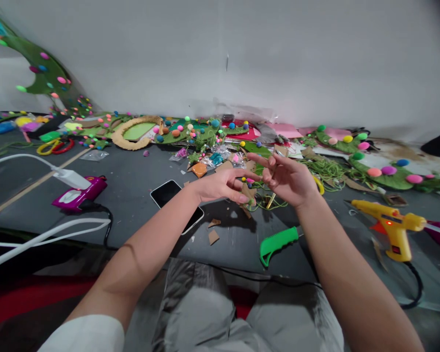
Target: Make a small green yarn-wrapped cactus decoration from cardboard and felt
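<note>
Hovering close together above the dark surface (132,186), the left hand (223,186) and the right hand (289,178) have their fingers spread out. I cannot tell if they pinch anything. Green string (275,203) lies right under them. A phone (176,203) sits by the left wrist. A green handle (277,243) lies near the right arm. A yellow glue gun (394,227) stands farther right.
</note>
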{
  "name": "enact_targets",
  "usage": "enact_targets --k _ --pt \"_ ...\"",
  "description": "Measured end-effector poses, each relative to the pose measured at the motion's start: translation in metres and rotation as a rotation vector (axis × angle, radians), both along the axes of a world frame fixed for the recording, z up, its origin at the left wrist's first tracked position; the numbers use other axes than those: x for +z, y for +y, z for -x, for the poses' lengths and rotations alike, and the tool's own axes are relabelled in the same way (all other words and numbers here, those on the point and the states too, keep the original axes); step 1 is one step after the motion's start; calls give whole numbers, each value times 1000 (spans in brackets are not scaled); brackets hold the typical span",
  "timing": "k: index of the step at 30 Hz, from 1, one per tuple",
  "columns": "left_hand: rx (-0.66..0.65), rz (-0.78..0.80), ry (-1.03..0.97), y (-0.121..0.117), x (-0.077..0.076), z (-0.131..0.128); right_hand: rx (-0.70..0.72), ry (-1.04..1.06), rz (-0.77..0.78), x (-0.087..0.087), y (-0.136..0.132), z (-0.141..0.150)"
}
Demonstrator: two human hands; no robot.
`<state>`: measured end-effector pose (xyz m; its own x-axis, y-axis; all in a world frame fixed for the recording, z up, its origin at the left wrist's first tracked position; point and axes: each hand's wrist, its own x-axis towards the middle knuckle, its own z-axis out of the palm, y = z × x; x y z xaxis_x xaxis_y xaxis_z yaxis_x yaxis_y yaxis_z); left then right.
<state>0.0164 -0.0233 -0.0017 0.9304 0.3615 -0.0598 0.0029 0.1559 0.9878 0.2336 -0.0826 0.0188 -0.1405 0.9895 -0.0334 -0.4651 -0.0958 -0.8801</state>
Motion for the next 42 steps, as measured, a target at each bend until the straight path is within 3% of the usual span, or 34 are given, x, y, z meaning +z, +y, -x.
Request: enact_targets --k 5,13,23,32,37,42 --pt "49 12 -57 -1 1 0 80 -53 -56 3 -3 -3" --pt "66 202 -239 2 -1 1 214 -217 -11 -10 1 -5" --pt "251 187 -147 5 -2 -2 52 -328 -75 -12 2 -2" --pt "242 59 -31 4 -7 -6 -38 -361 -72 -10 0 -1" --pt "181 -12 -17 3 -3 -4 -146 -304 -124 -12 4 -4" --pt "21 -40 66 0 2 -2 -225 -249 -150 -11 8 -3"
